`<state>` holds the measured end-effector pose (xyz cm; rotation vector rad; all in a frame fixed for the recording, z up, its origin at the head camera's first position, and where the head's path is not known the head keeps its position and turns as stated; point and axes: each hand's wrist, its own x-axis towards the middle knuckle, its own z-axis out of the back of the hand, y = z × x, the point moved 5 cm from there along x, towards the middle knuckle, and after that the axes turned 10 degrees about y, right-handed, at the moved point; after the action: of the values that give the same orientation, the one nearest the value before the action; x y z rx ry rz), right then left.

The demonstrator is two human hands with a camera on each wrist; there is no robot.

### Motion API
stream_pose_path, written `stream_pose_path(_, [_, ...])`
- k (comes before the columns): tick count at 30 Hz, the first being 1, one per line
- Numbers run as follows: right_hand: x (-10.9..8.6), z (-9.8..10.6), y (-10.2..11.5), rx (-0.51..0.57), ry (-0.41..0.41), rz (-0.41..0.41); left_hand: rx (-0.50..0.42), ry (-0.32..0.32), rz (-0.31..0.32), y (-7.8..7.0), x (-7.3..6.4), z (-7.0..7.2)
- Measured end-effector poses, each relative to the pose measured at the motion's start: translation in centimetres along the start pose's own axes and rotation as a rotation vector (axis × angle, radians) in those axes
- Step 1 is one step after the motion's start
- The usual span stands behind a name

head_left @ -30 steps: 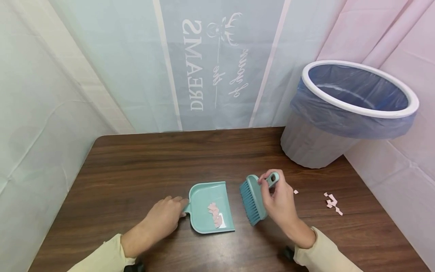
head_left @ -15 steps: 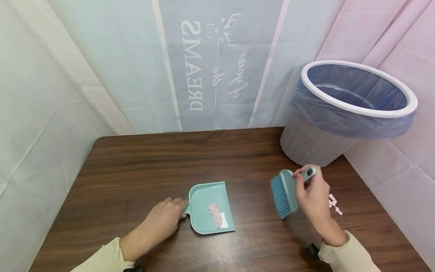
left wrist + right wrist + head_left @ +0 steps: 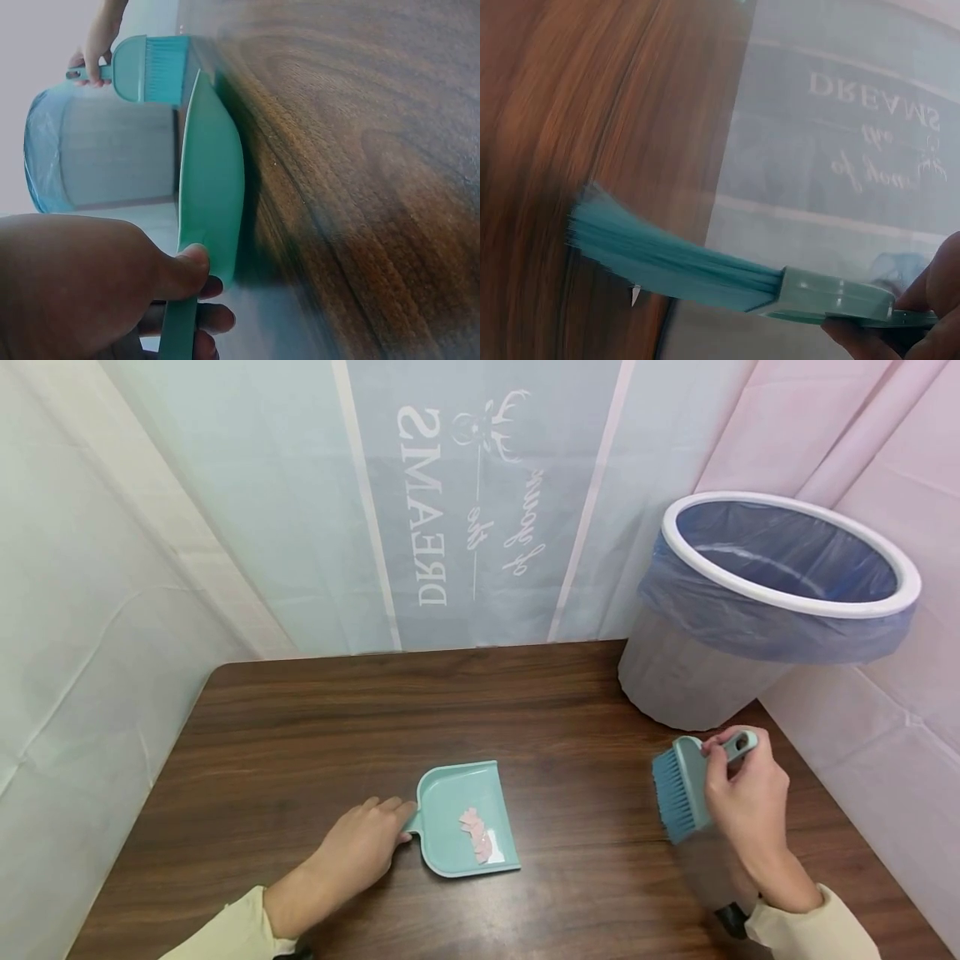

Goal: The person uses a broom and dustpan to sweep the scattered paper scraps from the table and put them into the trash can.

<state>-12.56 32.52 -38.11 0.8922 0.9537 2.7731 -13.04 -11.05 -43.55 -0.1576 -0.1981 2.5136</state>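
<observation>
My left hand [image 3: 360, 852] grips the handle of a mint-green dustpan [image 3: 442, 793], thumb on top and fingers beneath in the left wrist view. The pan lies on the table with its open edge facing right, and several pink paper scraps [image 3: 477, 835] rest in it. Off to the right, my right hand [image 3: 750, 802] holds a hand brush [image 3: 692, 781] by its short handle, bristles pointing left. In the right wrist view the bristles [image 3: 660, 251] bend near the tabletop, with one pale scrap [image 3: 635, 295] beside them. Other scraps at the right are hidden behind my right hand.
A grey waste bin [image 3: 667, 677] with a white rim and blue liner stands at the table's back right, just beyond the brush. Fabric curtains [image 3: 300, 485] hang behind and at both sides of the brown wooden table [image 3: 337, 710].
My right hand has carried the brush rightward from beside the dustpan to the scraps at the right, which it now covers from view. The left hand and dustpan have stayed in place.
</observation>
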Motion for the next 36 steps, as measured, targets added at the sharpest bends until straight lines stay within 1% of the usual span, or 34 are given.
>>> stream_pose_path(3, [0.1,0.7,-0.7,-0.025,-0.005,-0.022,0.001,0.005,-0.012,0.1,0.0,0.0])
stream_pose_path(6, [0.2,1.3,-1.3,-0.042,-0.013,-0.036,0.007,-0.002,-0.025,0.1,0.0,-0.1])
stream_pose_path(11, [0.4,2.0,-1.7,-0.059,-0.031,-0.035,0.054,-0.030,-0.050,0.0,0.0,-0.3])
stream_pose_path(19, [0.3,2.0,-1.6,-0.064,-0.027,-0.030,0.097,-0.067,-0.074,0.1,-0.1,-0.6])
stream_pose_path(27, [0.1,2.1,-1.9,-0.075,-0.021,-0.033,0.088,-0.112,-0.072,0.4,0.2,-0.2])
stream_pose_path(30, [0.0,2.1,-1.9,-0.077,-0.023,-0.031,0.089,-0.112,-0.072,0.6,0.5,0.3])
stream_pose_path(32, [0.0,2.2,-1.9,-0.076,-0.024,-0.031,0.082,-0.109,-0.072,0.7,0.8,1.1])
stream_pose_path(34, [0.1,2.2,-1.9,-0.076,-0.025,-0.031,0.069,-0.117,-0.074,0.9,1.1,2.4])
stream_pose_path(36, [0.1,2.2,-1.9,-0.072,-0.027,-0.035,0.052,-0.138,-0.082,1.0,1.6,4.0])
